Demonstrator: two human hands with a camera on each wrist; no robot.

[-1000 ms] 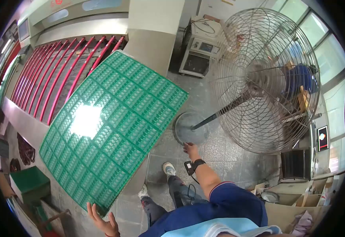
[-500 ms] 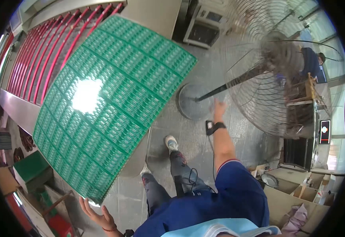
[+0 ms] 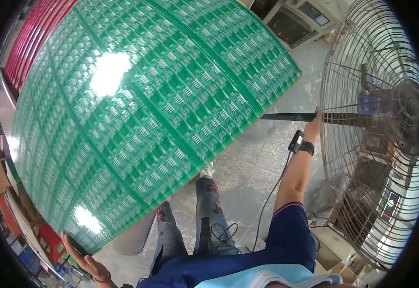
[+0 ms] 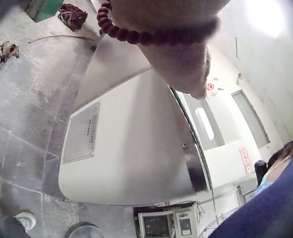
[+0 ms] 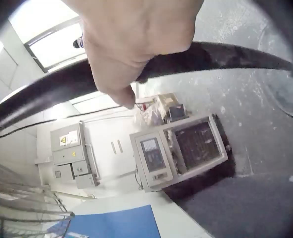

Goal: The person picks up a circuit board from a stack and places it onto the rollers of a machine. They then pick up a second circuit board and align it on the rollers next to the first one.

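Observation:
A large green printed circuit board panel (image 3: 171,144), with rows of small repeated patterns, fills the upper left of the head view. At its lower corner is my left hand (image 3: 83,261), fingers extended along the edge and thumb apart. The left wrist view shows that hand (image 4: 171,59) from the wrist side, with a bead bracelet. My right hand (image 3: 315,126) grips the dark pole (image 3: 286,116) of a large standing fan (image 3: 407,103). In the right wrist view, my thumb and fingers wrap round the fan pole (image 5: 220,57).
Red bars (image 3: 31,43) of a machine lie behind the panel at the left. A box-shaped unit with a display (image 5: 183,151) stands on the floor. A red stool (image 3: 51,242) is at lower left. A thin cable (image 3: 266,211) runs down from my right wrist.
My right hand has reached out to the right and taken hold of the fan pole. The panel looms larger and nearer, my left hand staying at its lower corner. The fan appears farther right.

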